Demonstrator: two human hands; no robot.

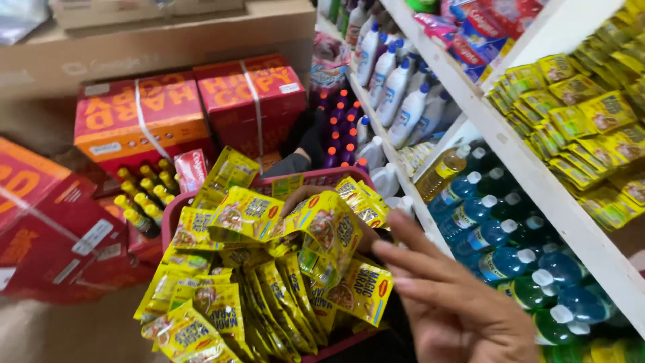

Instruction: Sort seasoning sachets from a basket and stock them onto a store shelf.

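My right hand [451, 302] is at the lower right, fingers spread and holding nothing, just right of a pink plastic basket [168, 214] heaped with yellow seasoning sachets [228, 302]. A strip of yellow sachets [295, 222] is lifted over the heap. Under that strip is another hand [300, 196] with a dark sleeve [294, 163]. It reaches in from the far side of the basket, so it looks like another person's. My left hand is not visible.
White shelves [510, 161] on the right hold yellow sachet packs [578, 121], blue and green bottles [510, 262] and white bottles [396, 87]. Red cartons [144, 117] and small yellow bottles [144, 195] stand to the left, and purple bottles [339, 134] behind the basket.
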